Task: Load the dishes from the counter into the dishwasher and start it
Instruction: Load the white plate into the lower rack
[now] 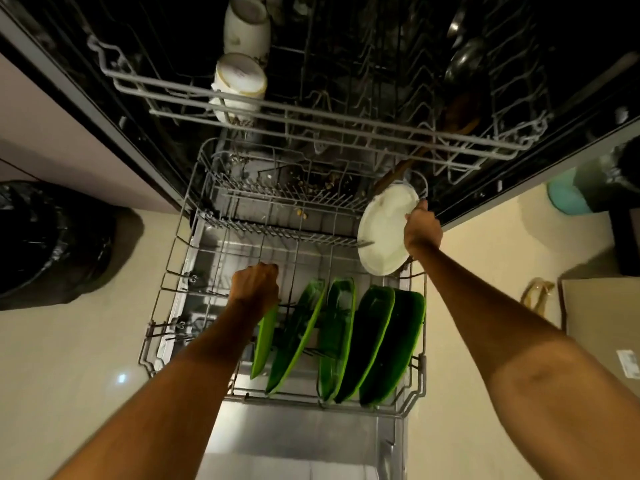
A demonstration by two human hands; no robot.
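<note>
The dishwasher's lower rack (166, 271) is pulled out over the open door (298, 434). Several green plates (374, 344) stand on edge in its near rows. My left hand (256, 285) grips the top of the leftmost green plate (265, 341), fingers curled over its rim. My right hand (422, 230) holds a white plate (381, 230) by its right edge, tilted over the rack's right side. The upper rack (311, 116) is pulled out above, with two white cups (242, 77) upside down on its left.
A bin lined with a black bag (52, 237) stands on the floor to the left. On the right floor are a teal container (564, 195), a cardboard box (602, 327) and a dark object. Metal utensils (464, 53) lie in the upper rack's right side. Food scraps sit at the rack's far end.
</note>
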